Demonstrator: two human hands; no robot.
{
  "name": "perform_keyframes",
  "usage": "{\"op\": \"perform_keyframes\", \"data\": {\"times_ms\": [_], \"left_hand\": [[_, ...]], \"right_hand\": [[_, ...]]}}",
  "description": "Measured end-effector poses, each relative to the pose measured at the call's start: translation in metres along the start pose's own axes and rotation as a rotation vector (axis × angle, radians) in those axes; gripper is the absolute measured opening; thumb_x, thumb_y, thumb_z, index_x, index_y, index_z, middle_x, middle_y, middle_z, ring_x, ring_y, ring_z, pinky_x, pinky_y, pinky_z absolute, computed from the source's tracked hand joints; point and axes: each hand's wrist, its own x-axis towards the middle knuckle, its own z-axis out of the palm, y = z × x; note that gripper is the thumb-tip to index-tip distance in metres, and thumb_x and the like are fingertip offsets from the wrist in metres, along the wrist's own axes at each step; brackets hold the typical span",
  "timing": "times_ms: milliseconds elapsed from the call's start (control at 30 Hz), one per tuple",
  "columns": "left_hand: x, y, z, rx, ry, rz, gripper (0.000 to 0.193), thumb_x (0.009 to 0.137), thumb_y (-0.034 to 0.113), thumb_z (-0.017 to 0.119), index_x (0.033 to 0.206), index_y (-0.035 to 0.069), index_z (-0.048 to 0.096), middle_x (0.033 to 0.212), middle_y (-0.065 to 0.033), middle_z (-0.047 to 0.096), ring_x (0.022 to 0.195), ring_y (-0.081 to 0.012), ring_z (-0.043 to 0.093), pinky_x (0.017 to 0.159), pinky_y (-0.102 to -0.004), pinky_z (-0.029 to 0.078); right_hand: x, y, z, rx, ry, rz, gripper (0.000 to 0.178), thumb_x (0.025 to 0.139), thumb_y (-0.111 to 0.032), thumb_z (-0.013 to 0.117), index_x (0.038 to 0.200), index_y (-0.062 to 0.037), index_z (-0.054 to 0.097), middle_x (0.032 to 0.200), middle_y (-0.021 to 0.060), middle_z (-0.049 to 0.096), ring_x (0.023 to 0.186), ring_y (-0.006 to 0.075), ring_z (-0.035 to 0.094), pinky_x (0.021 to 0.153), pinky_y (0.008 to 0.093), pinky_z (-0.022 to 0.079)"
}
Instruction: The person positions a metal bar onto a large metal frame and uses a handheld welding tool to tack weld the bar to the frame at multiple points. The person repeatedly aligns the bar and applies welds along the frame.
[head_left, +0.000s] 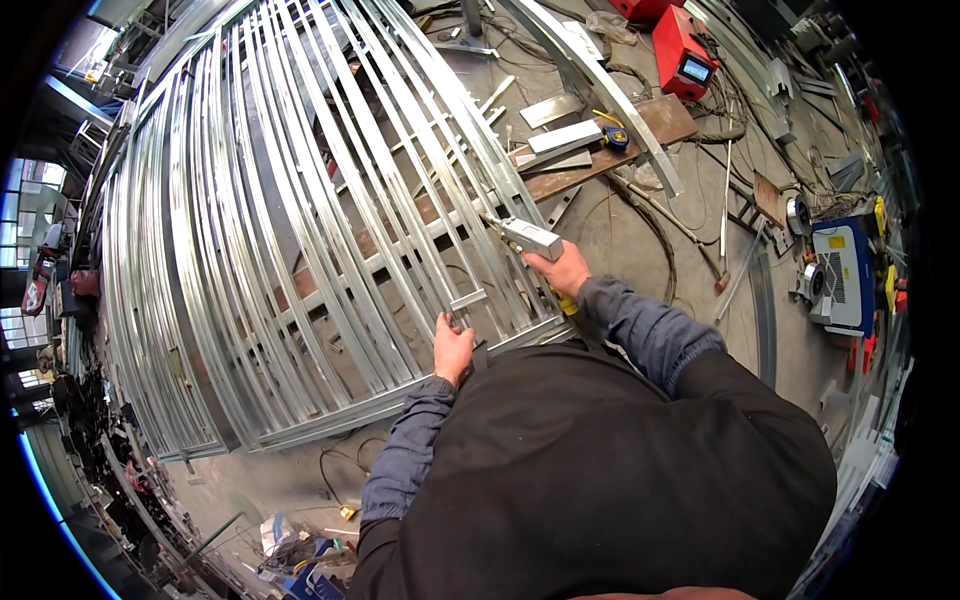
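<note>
My right hand (565, 268) grips a handheld welding gun (532, 238) with a silver, box-shaped body, its narrow nozzle pointing left over the bars. Under it lies a large frame of shiny metal bars (300, 190), many of them running side by side. My left hand (453, 350) is at the near part of this frame, its fingers curled, and what they close on is hidden. Just beyond those fingertips a short flat metal piece (468, 299) lies crosswise over the bars. The gun's nozzle is beyond that piece and to its right.
Right of the frame, a rusty plate (660, 122) carries metal offcuts and a blue-and-yellow tape measure (615, 138). A red machine (684, 55) with a screen stands beyond. Cables cross the floor. A blue-and-white machine (843, 275) with wire spools is far right. Clutter lies lower left.
</note>
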Motion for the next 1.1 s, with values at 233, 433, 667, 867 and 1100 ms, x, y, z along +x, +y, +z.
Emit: {"op": "perform_keyframes", "data": {"times_ms": [233,433,667,867,1100], "left_hand": [[0.013,0.012,-0.005,-0.404,-0.104,-0.165,0.089,0.091,-0.005,0.066,0.167,-0.009,0.021,0.169,-0.0286,0.038,0.144,-0.0324,0.054,0.117,-0.0385,0.046],[0.002,0.014,-0.002,-0.387,-0.085,-0.155,0.089,0.090,-0.001,0.070,0.166,-0.008,0.025,0.167,-0.0288,0.042,0.136,-0.0299,0.060,0.114,-0.0389,0.049],[0.022,-0.078,0.005,0.028,-0.169,0.150,0.082,0.091,0.023,0.079,0.157,-0.009,0.043,0.148,-0.0300,0.063,0.140,-0.0369,0.061,0.116,-0.0411,0.049],[0.004,-0.068,-0.002,0.073,-0.129,0.123,0.078,0.094,0.024,0.081,0.156,-0.006,0.046,0.146,-0.0271,0.066,0.132,-0.0362,0.068,0.108,-0.0392,0.054],[-0.005,-0.067,-0.002,0.138,-0.115,0.199,0.075,0.095,0.029,0.081,0.156,0.000,0.049,0.145,-0.0234,0.067,0.114,-0.0339,0.076,0.098,-0.0397,0.058]], "right_hand": [[-0.001,-0.002,-0.002,-0.035,0.001,0.026,0.051,0.092,-0.035,0.080,0.130,-0.0017,0.074,0.115,0.0138,0.081,0.103,0.0198,0.075,0.093,0.0340,0.056],[-0.003,-0.010,-0.004,-0.055,-0.033,0.074,0.049,0.092,-0.033,0.081,0.128,-0.0011,0.074,0.114,0.0138,0.081,0.102,0.0194,0.075,0.093,0.0342,0.057],[-0.002,0.014,-0.006,0.016,0.006,0.039,0.049,0.093,-0.030,0.082,0.130,0.0004,0.073,0.116,0.0113,0.081,0.106,0.0190,0.074,0.096,0.0342,0.056],[0.000,-0.003,-0.004,-0.069,-0.081,0.133,0.049,0.094,-0.032,0.081,0.132,-0.0019,0.073,0.112,0.0118,0.080,0.099,0.0194,0.075,0.089,0.0353,0.058],[-0.007,-0.017,-0.004,-0.015,-0.054,0.097,0.038,0.097,-0.030,0.080,0.121,-0.0012,0.073,0.086,0.0019,0.073,0.074,0.0116,0.065,0.070,0.0316,0.054]]}}
